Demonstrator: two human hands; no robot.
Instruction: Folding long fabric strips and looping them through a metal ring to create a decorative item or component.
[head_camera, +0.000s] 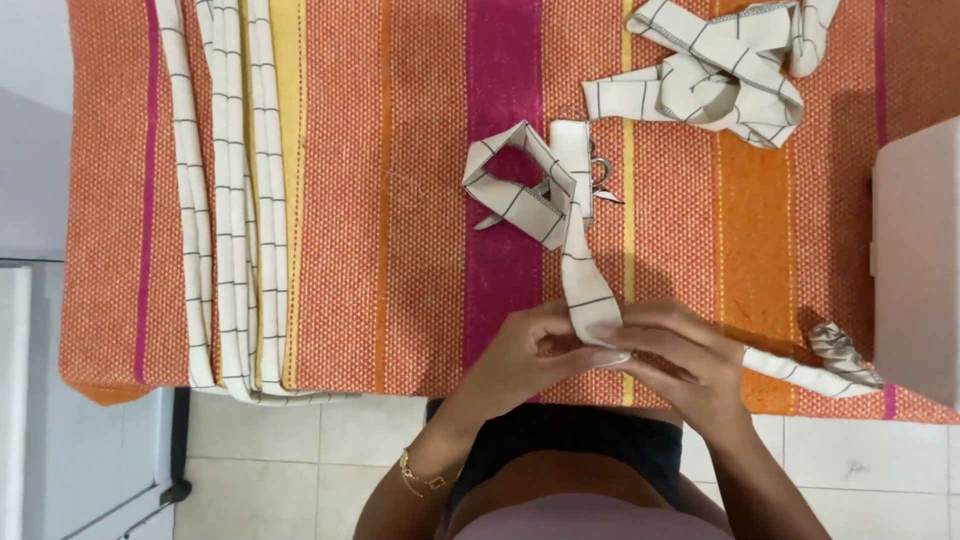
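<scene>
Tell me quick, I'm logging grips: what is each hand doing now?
Left hand: closed, pinching the checked fabric strip.
Right hand: closed on the same strip's end.

Left hand (528, 352), right hand (668, 362), pinching checked fabric strip (583, 280), striped cloth (400, 200)

Single head view: we look straight down, close, over the hands (610, 355) onto the bench (400, 200).
</scene>
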